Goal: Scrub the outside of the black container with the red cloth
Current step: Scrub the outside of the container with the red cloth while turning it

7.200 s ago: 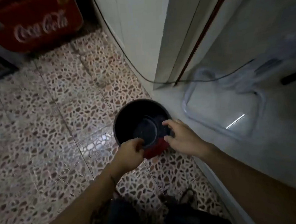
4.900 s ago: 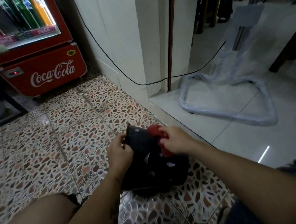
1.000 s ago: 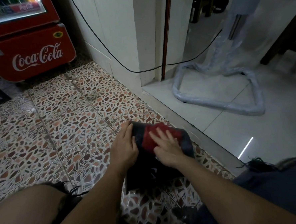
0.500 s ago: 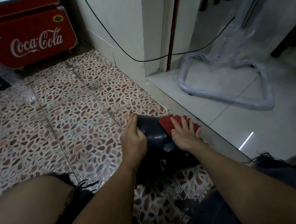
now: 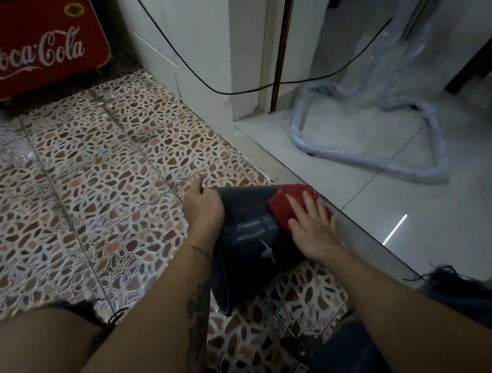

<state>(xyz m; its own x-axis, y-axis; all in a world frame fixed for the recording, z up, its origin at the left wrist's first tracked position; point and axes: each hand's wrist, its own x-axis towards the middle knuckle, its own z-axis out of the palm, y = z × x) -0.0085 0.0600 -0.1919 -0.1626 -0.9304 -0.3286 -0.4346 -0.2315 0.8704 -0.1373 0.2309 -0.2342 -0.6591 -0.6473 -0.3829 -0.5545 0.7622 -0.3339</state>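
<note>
Head view shows us the black container (image 5: 247, 229) lying on its side on the pebble-patterned floor (image 5: 94, 181), our left hand (image 5: 203, 206) gripping its far end while our right hand (image 5: 310, 225) presses flat, fingers spread, on the red cloth (image 5: 283, 204) against its outer wall.

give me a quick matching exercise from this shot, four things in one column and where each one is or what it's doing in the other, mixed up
Things:
1. left hand
2. right hand
3. red cloth
4. Coca-Cola cooler

Places or states:
a. pinned flat against the black container
b. standing at the far left
c. steadying the container's left side
d. spread flat on top of the cloth

Pairs: 1-c, 2-d, 3-a, 4-b
</note>
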